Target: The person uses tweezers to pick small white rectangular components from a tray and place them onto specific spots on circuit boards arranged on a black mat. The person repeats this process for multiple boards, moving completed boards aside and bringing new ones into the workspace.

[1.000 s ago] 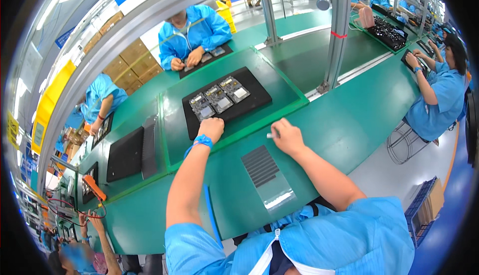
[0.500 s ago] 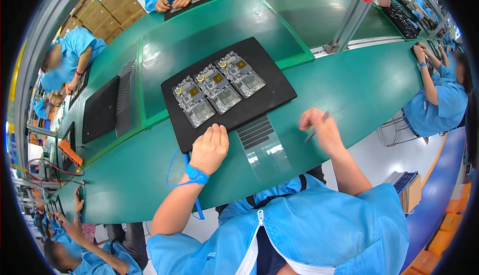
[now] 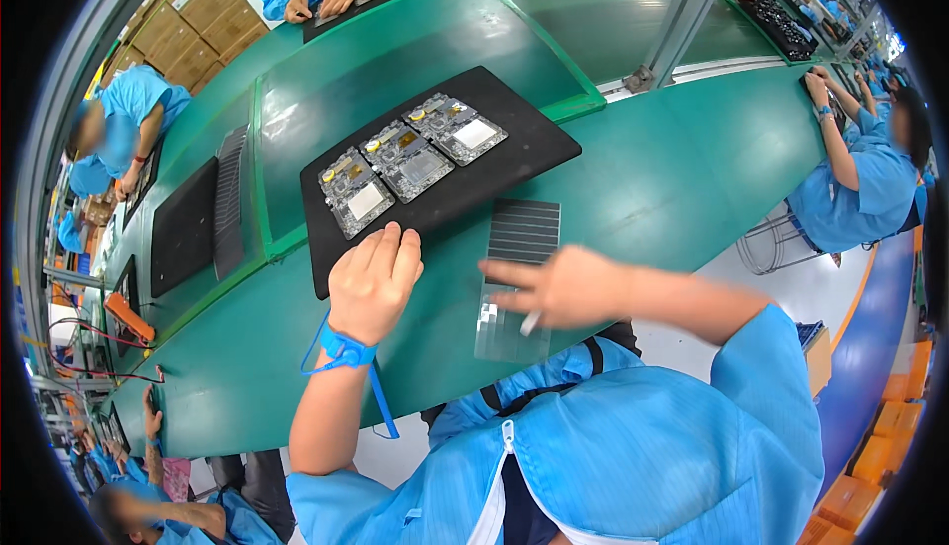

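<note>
We find the left hand (image 3: 374, 283) resting flat and released on the near edge of the black tray (image 3: 435, 165) carrying three circuit boards (image 3: 410, 160), while the right hand (image 3: 563, 288) pinches a small white piece over the ribbed sheet (image 3: 522, 234) at the worktop's (image 3: 672, 169) near edge; we judge steady tray pressure advisable.

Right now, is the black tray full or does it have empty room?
Not full. The black tray holds three circuit boards in a row; bare black surface shows around them, and the left hand rests on its near edge.

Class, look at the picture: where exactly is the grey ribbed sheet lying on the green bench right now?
In the head view, the grey ribbed sheet lies flat on the green bench, just right of the black tray edge, with the right hand over its near part.
</note>
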`<state>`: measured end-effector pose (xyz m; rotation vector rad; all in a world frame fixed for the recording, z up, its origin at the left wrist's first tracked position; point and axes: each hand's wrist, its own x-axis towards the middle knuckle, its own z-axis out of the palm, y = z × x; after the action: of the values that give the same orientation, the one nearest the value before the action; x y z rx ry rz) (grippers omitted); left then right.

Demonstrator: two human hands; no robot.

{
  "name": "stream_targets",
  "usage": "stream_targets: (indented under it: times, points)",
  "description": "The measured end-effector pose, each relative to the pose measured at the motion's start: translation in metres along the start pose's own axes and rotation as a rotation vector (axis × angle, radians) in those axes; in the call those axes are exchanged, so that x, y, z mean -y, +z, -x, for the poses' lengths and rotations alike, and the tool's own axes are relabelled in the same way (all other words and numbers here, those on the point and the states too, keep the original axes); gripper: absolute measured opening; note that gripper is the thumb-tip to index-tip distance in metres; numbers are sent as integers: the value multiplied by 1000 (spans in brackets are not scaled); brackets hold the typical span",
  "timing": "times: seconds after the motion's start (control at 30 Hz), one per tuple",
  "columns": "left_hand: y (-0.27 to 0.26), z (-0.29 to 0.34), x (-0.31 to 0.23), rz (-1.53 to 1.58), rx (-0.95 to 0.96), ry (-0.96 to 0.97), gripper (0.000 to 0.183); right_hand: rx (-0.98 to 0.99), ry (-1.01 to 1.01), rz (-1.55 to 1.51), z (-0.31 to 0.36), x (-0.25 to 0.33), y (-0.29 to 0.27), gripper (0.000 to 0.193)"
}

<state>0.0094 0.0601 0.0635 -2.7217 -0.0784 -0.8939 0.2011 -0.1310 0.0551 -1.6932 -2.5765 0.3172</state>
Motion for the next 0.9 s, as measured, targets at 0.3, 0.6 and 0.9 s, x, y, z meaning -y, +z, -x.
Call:
stream_targets:
  times: [0.3,0.6,0.9]
  points:
    - [2,-4,-9,-25,-33,139,17,109,601,325,-12,17,46,74]
    - [8,-5,-10,43,-17,165,21,96,172,63,3,-76,-11,79]
    - [8,-6,-9,52,24,118,24,191,515,27,-11,-64,-9,88]
